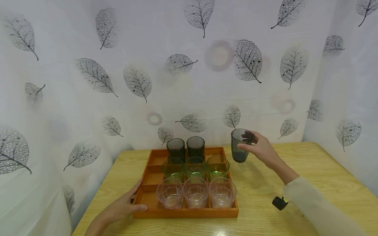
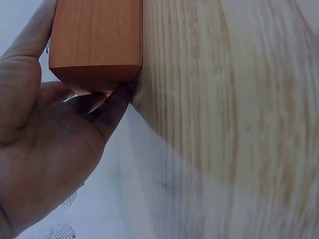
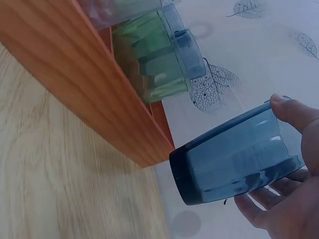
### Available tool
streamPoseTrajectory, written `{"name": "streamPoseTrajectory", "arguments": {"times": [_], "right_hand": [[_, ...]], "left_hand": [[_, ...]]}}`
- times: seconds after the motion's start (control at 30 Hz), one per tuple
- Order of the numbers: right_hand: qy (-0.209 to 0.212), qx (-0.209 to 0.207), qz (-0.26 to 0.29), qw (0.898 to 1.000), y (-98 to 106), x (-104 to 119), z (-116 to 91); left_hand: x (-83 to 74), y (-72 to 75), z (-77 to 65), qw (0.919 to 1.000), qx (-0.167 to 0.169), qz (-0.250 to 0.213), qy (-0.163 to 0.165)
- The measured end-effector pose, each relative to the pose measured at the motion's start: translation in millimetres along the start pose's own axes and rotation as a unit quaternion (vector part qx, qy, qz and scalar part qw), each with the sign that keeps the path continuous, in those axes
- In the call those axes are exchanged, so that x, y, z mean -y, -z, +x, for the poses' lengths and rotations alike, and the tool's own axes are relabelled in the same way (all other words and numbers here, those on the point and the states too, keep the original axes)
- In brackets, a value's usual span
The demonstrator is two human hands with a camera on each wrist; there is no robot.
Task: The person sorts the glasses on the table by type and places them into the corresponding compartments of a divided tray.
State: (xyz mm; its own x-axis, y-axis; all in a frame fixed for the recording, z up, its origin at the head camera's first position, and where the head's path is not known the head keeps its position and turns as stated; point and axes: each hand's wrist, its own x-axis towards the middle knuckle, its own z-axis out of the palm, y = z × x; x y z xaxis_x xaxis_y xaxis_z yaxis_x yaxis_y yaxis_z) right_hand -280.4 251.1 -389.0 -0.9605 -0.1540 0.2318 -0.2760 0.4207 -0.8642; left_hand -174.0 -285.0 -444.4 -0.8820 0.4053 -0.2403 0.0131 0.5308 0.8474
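My right hand (image 1: 262, 151) grips a smoky dark drinking glass (image 1: 238, 151) near its rim, thumb on one side and fingers on the other. The glass is beside the back right corner of an orange-brown wooden tray (image 1: 186, 214). In the right wrist view the dark glass (image 3: 234, 154) looks bluish and has nothing in it. My left hand (image 1: 119, 209) holds the tray's front left corner, thumb at the front rim. Compartments of the tray bear two dark glasses (image 1: 196, 147) at the back, three green glasses (image 1: 218, 168) in the middle and three clear glasses (image 1: 196, 193) in front.
The tray stands on a light wood-grain table (image 1: 260, 186). A small black object (image 1: 279, 203) with a yellow bit lies near the right sleeve (image 1: 316, 203). A white curtain (image 1: 165, 29) with leaf prints hangs behind the table and along its sides.
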Motion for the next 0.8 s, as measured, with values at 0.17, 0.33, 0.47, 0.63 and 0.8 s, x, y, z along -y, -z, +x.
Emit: {"name": "streamPoseTrajectory", "arguments": {"times": [0.17,0.33,0.47,0.63,0.8], "right_hand": [[0.016,0.009,-0.001,1.000,-11.4,7.8,10.1],[0.023,0.015,0.005,1.000,-22.7,15.3,19.2],[0.022,0.022,0.007,0.999,-33.2,20.2,25.8],[0.021,0.029,0.016,0.999,-46.9,24.6,32.8],[0.031,0.033,0.018,0.999,-57.5,26.0,38.8]], "left_hand": [[0.4,1.4,0.4,1.0000,0.002,0.001,0.000],[0.3,2.3,0.0,1.0000,0.001,0.001,0.002],[-0.4,2.2,-0.7,1.0000,-0.003,0.003,0.007],[-0.2,1.8,-0.4,0.9999,-0.003,-0.001,0.009],[0.5,1.6,0.2,1.0000,-0.002,-0.002,0.009]]}}
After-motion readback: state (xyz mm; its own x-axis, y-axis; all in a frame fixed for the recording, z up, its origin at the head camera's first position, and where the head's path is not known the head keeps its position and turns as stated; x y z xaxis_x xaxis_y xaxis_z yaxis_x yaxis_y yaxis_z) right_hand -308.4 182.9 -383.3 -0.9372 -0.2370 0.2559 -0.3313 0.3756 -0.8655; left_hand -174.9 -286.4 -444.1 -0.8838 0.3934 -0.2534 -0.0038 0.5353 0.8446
